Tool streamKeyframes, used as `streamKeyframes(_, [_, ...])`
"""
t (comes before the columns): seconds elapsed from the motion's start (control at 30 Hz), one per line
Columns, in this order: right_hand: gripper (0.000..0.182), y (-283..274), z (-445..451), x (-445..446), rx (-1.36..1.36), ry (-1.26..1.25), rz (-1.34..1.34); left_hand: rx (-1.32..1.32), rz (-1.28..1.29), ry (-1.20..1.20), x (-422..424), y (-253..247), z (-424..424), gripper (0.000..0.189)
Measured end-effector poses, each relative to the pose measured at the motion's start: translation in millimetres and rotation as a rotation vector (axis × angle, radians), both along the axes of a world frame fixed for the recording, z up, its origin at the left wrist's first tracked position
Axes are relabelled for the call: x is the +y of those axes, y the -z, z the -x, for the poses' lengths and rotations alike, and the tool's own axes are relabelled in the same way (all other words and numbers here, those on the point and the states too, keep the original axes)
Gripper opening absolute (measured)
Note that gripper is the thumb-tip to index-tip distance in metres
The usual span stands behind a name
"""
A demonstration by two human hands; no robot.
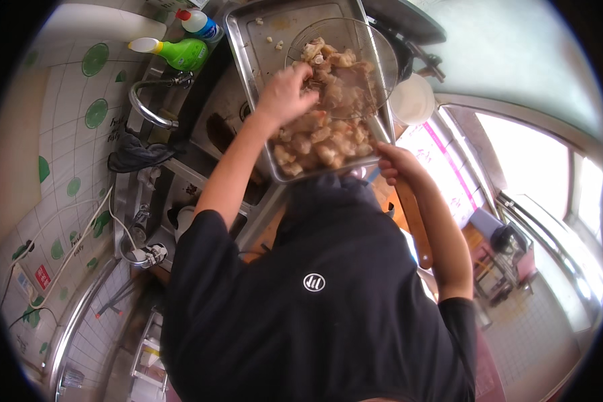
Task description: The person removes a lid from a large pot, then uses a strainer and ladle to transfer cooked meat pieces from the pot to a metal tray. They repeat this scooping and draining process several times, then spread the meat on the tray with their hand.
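Note:
A round wire-mesh skimmer with a long wooden handle lies over a rectangular metal tray. Pale brown meat pieces fill much of the mesh, and more meat pieces are heaped in the near end of the tray. My left hand is over the left side of the skimmer, at the meat, with thumb and fingers apart; it is slightly blurred, and some fingertips are hidden. My right hand is closed round the upper part of the handle, beside the tray's near right corner.
Left of the tray are a metal sink with a curved faucet, a dark cloth, a green spray bottle and a white bottle with a red cap. A white round container stands at the tray's right. White cables hang along the tiled wall.

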State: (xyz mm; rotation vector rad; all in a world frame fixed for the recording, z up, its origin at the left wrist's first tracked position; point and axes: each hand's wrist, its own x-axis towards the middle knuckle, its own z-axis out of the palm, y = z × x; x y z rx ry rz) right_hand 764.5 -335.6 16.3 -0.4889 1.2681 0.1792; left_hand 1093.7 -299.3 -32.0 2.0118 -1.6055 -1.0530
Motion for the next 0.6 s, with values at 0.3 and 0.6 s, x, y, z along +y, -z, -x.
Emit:
streamKeyframes(0.3, [0.025, 17.5, 3.8, -0.5, -0.121, 0.063, -0.059, -0.084, 0.129, -0.029, 82.4, 69.5, 83.7, 0.075])
streamKeyframes(0.6, [0.023, 27.3, 0.9, -1.9, -0.167, 0.115, -0.032, -0.174, 0.191, 0.032, 73.9, 87.4, 76.3, 0.080])
